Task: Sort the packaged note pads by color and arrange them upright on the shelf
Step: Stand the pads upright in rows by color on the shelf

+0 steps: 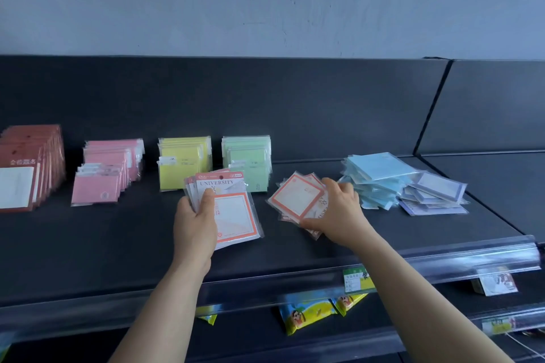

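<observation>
I am in the middle of gathering the orange ones. My left hand (196,215) grips a small fan of orange-bordered packs (236,212), thumb across the front and fingers curled behind, holding it just above the shelf (118,242) in front of the green row. My right hand (339,209) is down on the loose orange pile (295,200) lying flat on the shelf, fingers curled over its far side and thumb hooked under the near edge, so I judge it is gripping several packs at once. To the left, four colours stand upright against the back: the dark red row (29,168), the pink row (109,171), the yellow row (182,165) and the green row (247,162). To the right, the blue heap (377,180) and the lilac heap (436,191) lie flat and jumbled, touching each other, so I reckon the job is a little past halfway. Next I need to lift the loose orange packs, square them against the fan in my left hand with all the headers up, and stand the lot just right of the green row. The slippery wrappers could slide apart, so the grip must be firm.
</observation>
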A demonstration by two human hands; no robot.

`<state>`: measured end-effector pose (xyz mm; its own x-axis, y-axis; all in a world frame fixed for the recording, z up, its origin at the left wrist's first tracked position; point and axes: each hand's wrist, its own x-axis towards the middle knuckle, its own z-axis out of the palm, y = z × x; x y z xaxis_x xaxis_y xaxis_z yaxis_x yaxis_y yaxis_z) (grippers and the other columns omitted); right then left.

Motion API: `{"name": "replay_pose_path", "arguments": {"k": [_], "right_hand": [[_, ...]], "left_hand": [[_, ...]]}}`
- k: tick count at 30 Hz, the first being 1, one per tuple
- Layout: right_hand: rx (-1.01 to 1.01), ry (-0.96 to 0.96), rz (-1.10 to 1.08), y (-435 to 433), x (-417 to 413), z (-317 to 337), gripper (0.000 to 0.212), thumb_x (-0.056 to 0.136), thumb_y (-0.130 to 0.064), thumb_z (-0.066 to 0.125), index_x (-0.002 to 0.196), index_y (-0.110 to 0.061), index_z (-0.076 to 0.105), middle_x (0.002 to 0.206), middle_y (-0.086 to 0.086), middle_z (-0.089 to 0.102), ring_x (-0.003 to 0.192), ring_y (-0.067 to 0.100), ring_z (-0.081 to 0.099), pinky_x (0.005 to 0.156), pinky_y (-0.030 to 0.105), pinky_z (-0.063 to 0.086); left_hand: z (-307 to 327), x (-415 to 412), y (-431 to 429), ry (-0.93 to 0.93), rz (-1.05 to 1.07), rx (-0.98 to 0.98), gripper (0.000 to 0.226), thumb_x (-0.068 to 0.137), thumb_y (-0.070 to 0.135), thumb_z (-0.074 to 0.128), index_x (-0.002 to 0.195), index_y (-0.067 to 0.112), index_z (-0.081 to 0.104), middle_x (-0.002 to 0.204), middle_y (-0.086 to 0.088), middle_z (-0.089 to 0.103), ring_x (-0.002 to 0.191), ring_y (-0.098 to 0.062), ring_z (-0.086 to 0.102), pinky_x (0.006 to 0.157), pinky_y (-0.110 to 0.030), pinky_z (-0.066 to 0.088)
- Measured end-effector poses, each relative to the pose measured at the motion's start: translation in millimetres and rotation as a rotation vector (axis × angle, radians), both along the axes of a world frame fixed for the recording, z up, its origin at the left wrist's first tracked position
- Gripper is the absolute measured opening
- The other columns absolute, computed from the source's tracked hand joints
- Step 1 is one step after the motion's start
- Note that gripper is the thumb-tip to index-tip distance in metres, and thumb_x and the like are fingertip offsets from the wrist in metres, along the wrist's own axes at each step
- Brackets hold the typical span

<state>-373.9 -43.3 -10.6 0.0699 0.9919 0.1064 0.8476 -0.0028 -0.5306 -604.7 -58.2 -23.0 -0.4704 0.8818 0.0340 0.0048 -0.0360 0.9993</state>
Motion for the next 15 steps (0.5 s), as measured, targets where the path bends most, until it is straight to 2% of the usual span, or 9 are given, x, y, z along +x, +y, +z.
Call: {"name": "replay_pose_path", "arguments": {"k": [3, 6, 8, 9, 12, 15], "right_hand": [[0.1, 0.15, -0.012, -1, 3, 6, 0.078, 0.073, -0.026, 0.078, 0.139, -0.02, 0.037, 0.127, 0.002, 0.044, 0.111, 0.02, 0.049, 0.087, 0.028, 0.04], [0.134, 0.521, 0.011, -4, 8, 17, 0.06, 0.078, -0.009, 0.076, 0.129, -0.02, 0.048, 0.106, 0.0, 0.067, 0.093, 0.018, 0.066, 0.077, 0.034, 0.056], [0.121, 0.767, 0.055, -8, 14, 27, 0.049, 0.079, -0.005, 0.076, 0.121, -0.014, 0.054, 0.092, 0.003, 0.074, 0.085, 0.024, 0.071, 0.074, 0.038, 0.059], [0.108, 0.827, 0.087, -9, 16, 32, 0.041, 0.079, -0.004, 0.075, 0.116, -0.01, 0.058, 0.09, 0.005, 0.075, 0.083, 0.025, 0.072, 0.072, 0.037, 0.058], [0.049, 0.828, 0.18, -10, 14, 42, 0.02, 0.08, -0.004, 0.074, 0.099, -0.005, 0.066, 0.088, 0.006, 0.076, 0.081, 0.023, 0.073, 0.068, 0.03, 0.057], [0.05, 0.764, 0.214, -6, -2, 43, 0.014, 0.078, -0.001, 0.075, 0.087, -0.009, 0.068, 0.083, 0.002, 0.075, 0.076, 0.017, 0.072, 0.064, 0.026, 0.058]], "left_hand": [[-4, -3, 2, 0.013, -0.016, -0.039, 0.03, 0.098, 0.04, 0.047, 0.106, 0.012, 0.053, 0.103, -0.004, 0.065, 0.09, -0.021, 0.064, 0.072, -0.038, 0.054], [-2, -6, 2, 0.039, -0.037, -0.029, 0.028, 0.099, 0.04, 0.047, 0.107, 0.014, 0.052, 0.101, 0.0, 0.064, 0.088, -0.017, 0.064, 0.065, -0.032, 0.052], [2, -7, 3, 0.083, -0.044, -0.006, 0.026, 0.099, 0.04, 0.046, 0.107, 0.016, 0.053, 0.1, 0.0, 0.064, 0.089, -0.018, 0.063, 0.065, -0.031, 0.051], [4, -8, 3, 0.106, -0.055, 0.011, 0.025, 0.099, 0.041, 0.047, 0.106, 0.018, 0.055, 0.1, -0.001, 0.064, 0.09, -0.02, 0.064, 0.067, -0.033, 0.051], [8, -5, 2, 0.173, -0.152, 0.05, 0.022, 0.097, 0.043, 0.049, 0.101, 0.024, 0.057, 0.098, -0.002, 0.066, 0.091, -0.022, 0.064, 0.076, -0.04, 0.053], [13, 7, -3, 0.239, -0.304, 0.077, 0.02, 0.094, 0.047, 0.051, 0.098, 0.029, 0.059, 0.098, 0.0, 0.068, 0.091, -0.022, 0.066, 0.082, -0.045, 0.054]]}}
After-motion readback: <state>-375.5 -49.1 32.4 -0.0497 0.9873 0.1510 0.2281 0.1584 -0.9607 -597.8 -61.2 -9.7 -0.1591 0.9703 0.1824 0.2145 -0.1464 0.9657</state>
